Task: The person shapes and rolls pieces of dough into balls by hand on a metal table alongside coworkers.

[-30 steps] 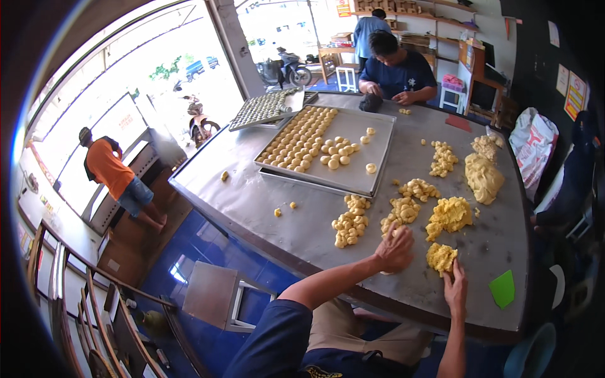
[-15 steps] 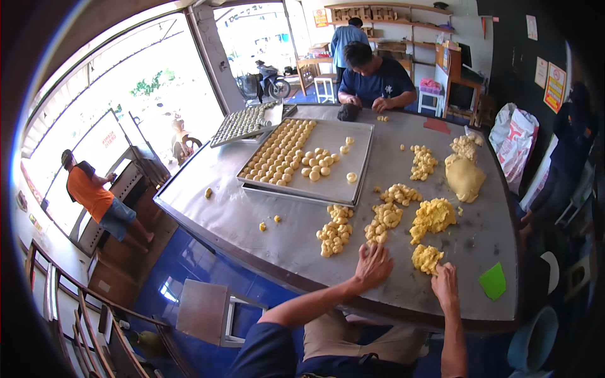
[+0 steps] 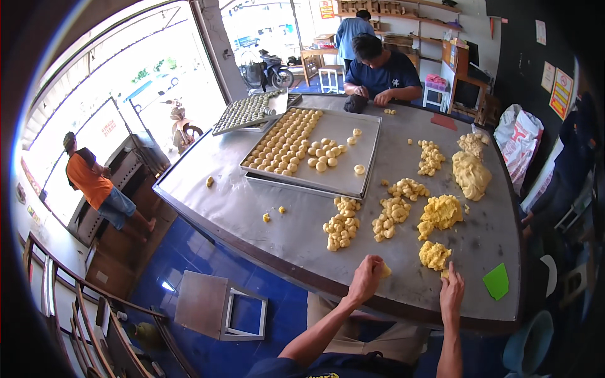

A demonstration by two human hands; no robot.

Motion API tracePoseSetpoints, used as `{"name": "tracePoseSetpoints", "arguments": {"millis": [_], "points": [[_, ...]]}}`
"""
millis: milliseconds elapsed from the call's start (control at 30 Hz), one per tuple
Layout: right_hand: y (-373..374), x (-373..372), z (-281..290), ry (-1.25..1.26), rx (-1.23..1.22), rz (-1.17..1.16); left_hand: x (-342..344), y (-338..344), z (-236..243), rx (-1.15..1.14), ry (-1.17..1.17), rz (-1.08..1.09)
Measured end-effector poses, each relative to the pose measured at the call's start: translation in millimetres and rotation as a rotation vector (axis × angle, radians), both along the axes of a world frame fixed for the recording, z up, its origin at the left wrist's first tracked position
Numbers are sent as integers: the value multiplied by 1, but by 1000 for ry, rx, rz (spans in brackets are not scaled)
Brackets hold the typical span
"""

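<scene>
My left hand is curled on a small piece of pale dough near the metal table's front edge. My right hand pinches a bit of yellow filling, just below a small yellow filling mound; a larger mound lies beyond. Clusters of dough pieces sit above my hands, with a big dough lump on the right. A tray of round dough balls stands farther back. A green square lies at right.
A co-worker works dark dough across the table; another tray stands beside them. A person in orange stands at left, another in blue at back. A stool, wooden racks and white sack surround the table.
My left hand has drawn down and left from the dough cluster toward the edge, now with a piece in it. My right hand has shifted slightly below the small yellow mound.
</scene>
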State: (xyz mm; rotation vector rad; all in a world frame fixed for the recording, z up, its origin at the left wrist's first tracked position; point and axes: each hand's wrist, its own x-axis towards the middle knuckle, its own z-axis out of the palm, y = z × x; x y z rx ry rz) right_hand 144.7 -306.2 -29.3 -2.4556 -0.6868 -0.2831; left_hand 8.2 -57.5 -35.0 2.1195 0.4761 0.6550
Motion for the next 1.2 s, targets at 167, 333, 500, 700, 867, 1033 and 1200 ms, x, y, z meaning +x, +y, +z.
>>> {"name": "tracePoseSetpoints", "arguments": {"millis": [167,333,500,700,867,1033,1200], "points": [[3,9,-7,-195,-169,82,0,13,-6,-284,-167,49],[-8,29,11,-107,-345,171,-3,20,-12,-273,-71,-8],[-31,8,-8,-25,-153,29,-2,14,1,-412,-32,43],[-22,-19,5,49,-156,3,-3,19,0,-399,-10,35],[-7,20,-6,-133,-107,56,0,18,-9,-406,-46,26],[-30,41,-1,15,-108,33,3,19,-10,-471,-106,9],[-41,-6,-14,-145,-32,-60,11,16,-10,-501,-48,16]]}}
